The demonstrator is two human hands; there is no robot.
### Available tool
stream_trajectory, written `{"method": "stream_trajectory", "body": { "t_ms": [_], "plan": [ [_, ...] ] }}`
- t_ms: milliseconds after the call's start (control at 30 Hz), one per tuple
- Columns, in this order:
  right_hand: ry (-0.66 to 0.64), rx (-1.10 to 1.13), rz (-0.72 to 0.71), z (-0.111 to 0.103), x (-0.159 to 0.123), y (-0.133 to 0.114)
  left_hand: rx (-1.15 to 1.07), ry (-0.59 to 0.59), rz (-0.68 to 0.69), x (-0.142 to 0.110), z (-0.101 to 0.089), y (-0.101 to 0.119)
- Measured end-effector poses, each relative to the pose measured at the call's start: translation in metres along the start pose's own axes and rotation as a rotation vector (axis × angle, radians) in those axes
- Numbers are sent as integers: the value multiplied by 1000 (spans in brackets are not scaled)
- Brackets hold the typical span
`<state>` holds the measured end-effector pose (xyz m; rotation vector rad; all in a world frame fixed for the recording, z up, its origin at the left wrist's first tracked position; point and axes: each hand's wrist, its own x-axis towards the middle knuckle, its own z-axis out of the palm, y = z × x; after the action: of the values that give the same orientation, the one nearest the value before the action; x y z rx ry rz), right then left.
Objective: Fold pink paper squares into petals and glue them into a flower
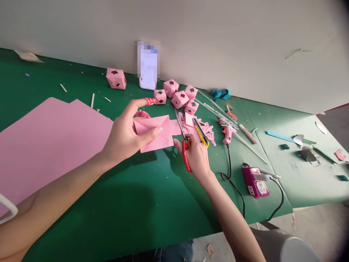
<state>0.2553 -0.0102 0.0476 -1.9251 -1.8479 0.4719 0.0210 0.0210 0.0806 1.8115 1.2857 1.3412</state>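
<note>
Counter (122, 203) with a smooth, matt green top, sprinkled with tiny crumbs, carries everything here. Flat pink sheets (54, 142) of stiff, even-toned paper overlap on its left side, their corners crisp. The folded pink paper (152, 125) is a squarish packet, its creases running in from the corners, with a plain flap jutting from its right edge. Scissors (185, 154) pair red looped handles with slim metal blades. The phone (148, 69), a glossy lit slab, stands upright near the back. A boxy magenta power socket (251, 182) sits at the right, a white plug and dark cable attached. The pink glue gun (228, 134) trails a black cord, close to long clear sticks (252, 148). Faceted pink paper shapes (180, 99) with diamond-like openings are grouped behind the work. A yellow-and-black craft knife (200, 131) shows beside thin, angular paper scraps (209, 136).

The left hand (124, 133) pinches the folded packet, thumb laid across its upper face. The right hand (198, 156) grips the scissors. The two hands are apart, with the packet between them above the counter; the blades lie at the flap's outer end, though whether they bite into it I cannot tell.
</note>
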Motion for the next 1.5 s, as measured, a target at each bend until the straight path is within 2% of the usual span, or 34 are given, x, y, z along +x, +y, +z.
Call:
{"method": "stream_trajectory", "body": {
  "t_ms": [133, 233, 367, 467, 500, 633, 700, 800, 867, 967, 1133, 1267, 1367, 1500],
  "plan": [
    [22, -207, -68, 8, 14, 16, -53, -44, -117, 3, 3, -7],
    [39, -223, -116, 12, 19, 26, -91, -86, -160, 1, 5, -16],
    [69, -223, -168, 0, 18, 20, -155, -122, -215, -9, 7, -34],
    [148, 0, -177, -4, 15, 2, -219, -148, -299, -17, 7, -47],
    [108, 130, -169, -1, 14, -6, -249, -152, -342, -19, 7, -51],
    [-222, 717, -11, 28, 17, -28, -369, -155, -421, -23, 6, -61],
    [-288, 903, 24, 43, 22, -34, -394, -150, -444, -24, 5, -63],
    [-215, 1042, 50, 57, 28, -37, -475, -91, -502, -26, 5, -68],
    [-154, 1094, 84, 62, 29, -36, -549, 7, -522, -27, 6, -72],
    [-123, 1133, 124, 69, 27, -32, -612, 72, -545, -26, 7, -79],
    [-89, 1068, 38, 76, 23, -25, -590, -19, -486, -26, 8, -83],
    [-107, 997, 48, 73, 21, -23, -532, -26, -471, -27, 7, -79],
    [-108, 949, 17, 71, 19, -25, -451, -74, -458, -28, 6, -76],
    [-179, 919, -33, 72, 19, -29, -438, -125, -463, -28, 4, -76]
  ]
}}
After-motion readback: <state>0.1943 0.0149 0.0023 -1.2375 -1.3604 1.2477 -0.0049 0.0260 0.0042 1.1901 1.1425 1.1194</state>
